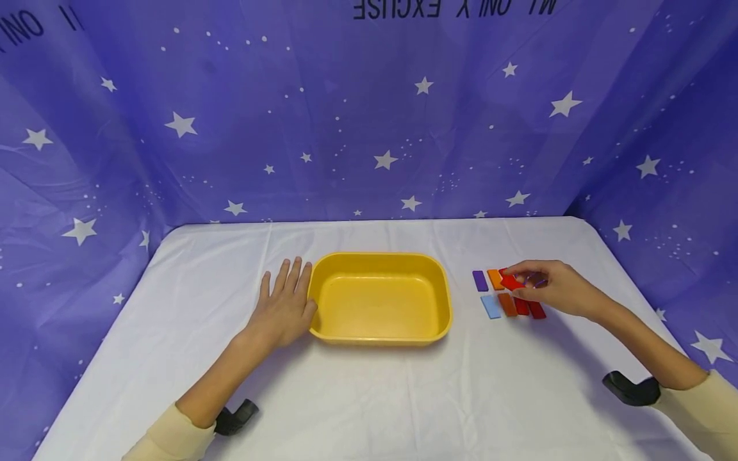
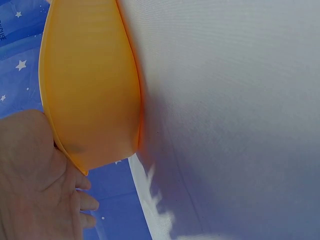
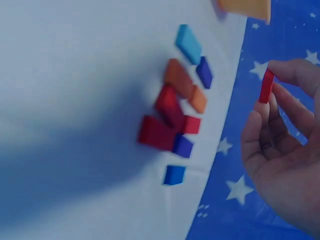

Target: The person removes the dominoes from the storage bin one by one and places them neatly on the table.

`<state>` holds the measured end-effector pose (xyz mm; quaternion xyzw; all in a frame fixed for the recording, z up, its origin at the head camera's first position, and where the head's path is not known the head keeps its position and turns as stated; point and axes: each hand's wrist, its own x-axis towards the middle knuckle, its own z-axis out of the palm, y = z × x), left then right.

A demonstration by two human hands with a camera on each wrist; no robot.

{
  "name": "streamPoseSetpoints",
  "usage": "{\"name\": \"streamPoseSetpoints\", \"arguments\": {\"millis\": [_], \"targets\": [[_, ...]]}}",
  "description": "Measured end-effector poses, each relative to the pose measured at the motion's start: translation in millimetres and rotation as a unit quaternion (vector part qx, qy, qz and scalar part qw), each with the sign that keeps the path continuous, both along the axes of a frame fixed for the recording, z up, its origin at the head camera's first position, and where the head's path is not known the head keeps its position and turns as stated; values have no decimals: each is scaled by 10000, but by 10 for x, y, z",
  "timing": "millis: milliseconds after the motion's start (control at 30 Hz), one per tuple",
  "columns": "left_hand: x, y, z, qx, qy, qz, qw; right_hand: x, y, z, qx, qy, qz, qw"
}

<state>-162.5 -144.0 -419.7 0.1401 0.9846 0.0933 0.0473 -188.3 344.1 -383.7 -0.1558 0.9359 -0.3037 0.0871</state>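
Observation:
A yellow tray (image 1: 377, 342) stands on the white-covered table. At its left end my left hand (image 1: 282, 314) rests against the rim, fingers straight and spread. The left wrist view shows the palm beside the tray's rim (image 2: 46, 95). To the tray's right, my right hand (image 1: 556, 288) pinches a small red tile (image 3: 267, 86) between thumb and fingertips, above other tiles. Beneath it lie a purple tile (image 1: 480, 281), an orange tile (image 1: 495, 279), a light blue tile (image 1: 491, 306), a brownish-orange tile (image 1: 507, 305) and dark red tiles (image 1: 537, 310). The hand partly hides the group in the head view.
A blue tile (image 3: 174, 175) lies slightly apart from the group in the right wrist view. Purple curtains (image 1: 346, 141) printed with white stars surround the table's back and sides. Black wrist mounts (image 1: 631, 388) show at both sleeves.

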Motion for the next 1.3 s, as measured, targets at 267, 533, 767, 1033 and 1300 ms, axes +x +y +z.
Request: {"name": "streamPoseSetpoints", "arguments": {"millis": [267,533,767,1033,1300], "targets": [[4,1,-17,17,9,-20,10000,174,269,-200,87,54,-929,9956],[-5,7,-5,-13,34,-4,10000,292,450,-379,152,189,-1645,9861],[-5,7,13,17,-20,11,10000,340,523,-443,303,43,-1810,9830],[-2,6,19,36,-43,20,10000,332,562,-548,312,-112,-1881,9816],[-10,0,12,12,-132,18,9999,309,585,-608,322,-165,-1913,9809]]}}
